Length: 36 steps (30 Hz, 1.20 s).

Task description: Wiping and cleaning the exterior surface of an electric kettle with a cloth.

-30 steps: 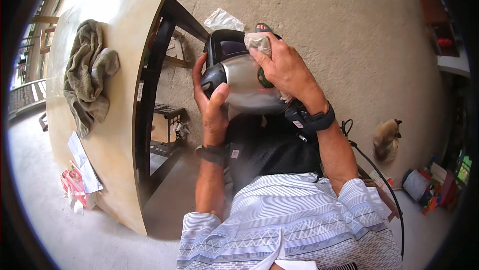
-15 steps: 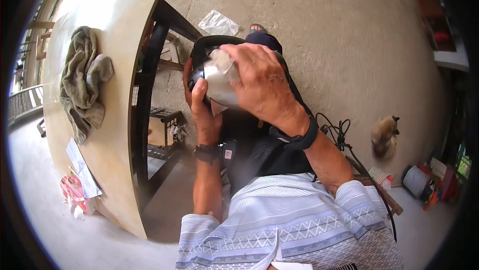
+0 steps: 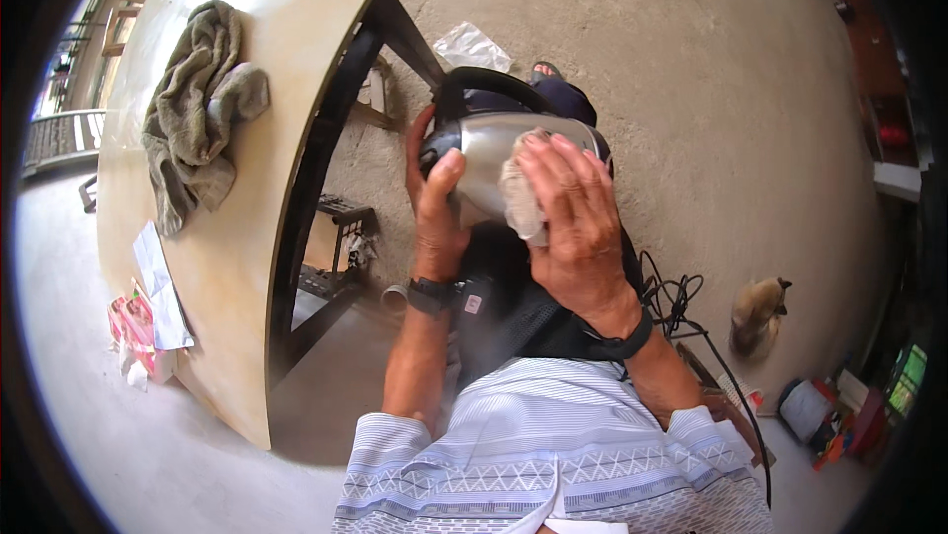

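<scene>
- Head view: the silver metal kettle with a black plastic handle [image 3: 489, 144] lies tilted sideways above the lap; the left hand [image 3: 437, 213] grips its black end.
- The right hand [image 3: 578, 223] presses a crumpled beige cloth [image 3: 520, 196] against it. Since half a second ago, the cloth has shifted rightward along the metal, suggesting wiping across the side.
- Left fingertips are hidden behind; whether the kettle touches the lap, I cannot tell.

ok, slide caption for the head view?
Left hand holds a metal kettle while the right hand holds a pale cloth against its body.
</scene>
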Tool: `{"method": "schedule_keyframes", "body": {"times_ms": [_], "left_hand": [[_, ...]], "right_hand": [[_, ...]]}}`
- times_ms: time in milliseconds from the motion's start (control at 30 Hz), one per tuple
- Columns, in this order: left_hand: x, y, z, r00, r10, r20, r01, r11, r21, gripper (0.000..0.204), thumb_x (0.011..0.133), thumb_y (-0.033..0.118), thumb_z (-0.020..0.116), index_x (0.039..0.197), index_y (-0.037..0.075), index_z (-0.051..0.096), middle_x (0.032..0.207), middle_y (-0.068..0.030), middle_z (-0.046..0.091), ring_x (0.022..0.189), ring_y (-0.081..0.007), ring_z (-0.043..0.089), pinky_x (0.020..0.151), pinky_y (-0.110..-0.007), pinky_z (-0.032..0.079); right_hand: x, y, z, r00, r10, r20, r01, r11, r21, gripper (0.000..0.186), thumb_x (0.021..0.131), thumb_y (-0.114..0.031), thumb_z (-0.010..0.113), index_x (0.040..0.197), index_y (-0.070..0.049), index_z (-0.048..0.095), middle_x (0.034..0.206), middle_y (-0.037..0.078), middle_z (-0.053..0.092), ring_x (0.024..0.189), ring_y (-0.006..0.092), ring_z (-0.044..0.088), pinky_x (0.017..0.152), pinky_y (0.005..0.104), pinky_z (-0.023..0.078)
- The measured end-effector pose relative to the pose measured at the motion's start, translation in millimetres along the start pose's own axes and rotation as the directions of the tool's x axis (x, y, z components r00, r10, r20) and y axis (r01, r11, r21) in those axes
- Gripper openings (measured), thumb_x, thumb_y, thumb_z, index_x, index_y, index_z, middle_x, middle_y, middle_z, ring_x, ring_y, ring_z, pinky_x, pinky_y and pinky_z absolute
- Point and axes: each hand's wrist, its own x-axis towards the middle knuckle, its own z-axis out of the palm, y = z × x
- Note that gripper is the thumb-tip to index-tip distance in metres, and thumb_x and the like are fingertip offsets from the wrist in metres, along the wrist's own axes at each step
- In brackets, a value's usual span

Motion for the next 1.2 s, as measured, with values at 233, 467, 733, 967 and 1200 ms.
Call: {"method": "schedule_keyframes", "body": {"times_ms": [233,467,733,967,1200], "left_hand": [[-5,-8,-18,0.980,0.192,0.050,-0.198,0.956,0.217,0.081,0.088,0.025,0.076,0.159,0.005,0.046,0.154,-0.0168,0.052,0.141,-0.0278,0.051,0.120,-0.042,0.040],[-4,-24,-22,0.987,0.151,0.062,-0.157,0.982,0.109,0.079,0.083,0.027,0.083,0.154,0.008,0.053,0.149,-0.0166,0.051,0.136,-0.0275,0.051,0.120,-0.040,0.039],[-9,-5,-18,0.978,0.203,0.049,-0.205,0.977,0.059,0.080,0.086,0.023,0.085,0.156,0.005,0.049,0.139,-0.0129,0.059,0.127,-0.0218,0.057,0.113,-0.036,0.045],[-11,4,-22,0.981,0.190,0.045,-0.193,0.979,0.067,0.083,0.086,0.026,0.086,0.156,0.003,0.047,0.139,-0.0123,0.060,0.129,-0.0211,0.057,0.114,-0.035,0.043],[-12,6,-33,0.964,0.256,0.070,-0.265,0.940,0.215,0.083,0.088,0.030,0.084,0.155,-0.001,0.046,0.139,-0.0127,0.060,0.132,-0.0241,0.055,0.119,-0.038,0.039]], "right_hand": [[34,20,-3,0.997,-0.006,0.082,-0.006,0.991,0.137,0.049,0.096,-0.005,0.070,0.144,-0.006,0.060,0.145,0.017,0.064,0.139,0.0398,0.057,0.119,0.0522,0.043],[60,71,-9,0.894,0.357,0.269,-0.363,0.931,-0.030,0.039,0.105,-0.019,0.067,0.139,0.000,0.061,0.124,0.024,0.071,0.114,0.0438,0.069,0.098,0.0501,0.054],[191,-11,-27,0.982,0.072,0.172,-0.093,0.989,0.118,0.040,0.108,-0.028,0.066,0.135,0.002,0.065,0.095,0.020,0.076,0.081,0.0310,0.076,0.078,0.0415,0.058],[284,-77,33,0.830,-0.554,0.069,0.556,0.808,-0.194,0.059,0.105,-0.042,0.070,0.142,0.004,0.063,0.127,0.025,0.072,0.120,0.0362,0.069,0.104,0.0470,0.056],[250,-177,116,0.833,-0.448,0.325,0.471,0.882,0.009,0.052,0.104,-0.047,0.069,0.117,0.003,0.074,0.117,0.025,0.072,0.114,0.0342,0.070,0.102,0.0515,0.055]]}}
